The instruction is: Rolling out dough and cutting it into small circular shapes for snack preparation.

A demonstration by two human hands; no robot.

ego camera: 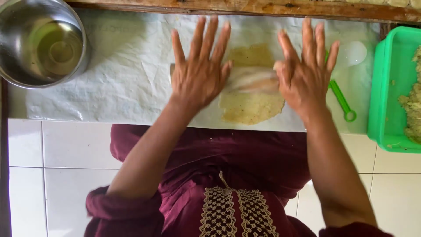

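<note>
I am pressing my left hand (pixel 199 74) flat, fingers spread wide, on the left end of a pale rolling pin (pixel 251 79), and my right hand (pixel 305 72) is lying just as open and flat on its right end — neither hand is gripping it. The rolling pin is lying crosswise over a thin yellowish sheet of dough (pixel 252 107), which is showing both beyond the pin and on my side of it. The dough is resting on a white plastic sheet (pixel 127 74) that is covering the desk, near the middle of its near edge. A steel bowl (pixel 41 44) holding clear liquid is sitting at the far left corner of the desk. Just beside my right hand, a green plastic tool (pixel 343 100) with a ring at its end is lying on the sheet, and at the right edge a green tray (pixel 388 87) is holding crumbly yellowish dough mix (pixel 412 109).
</note>
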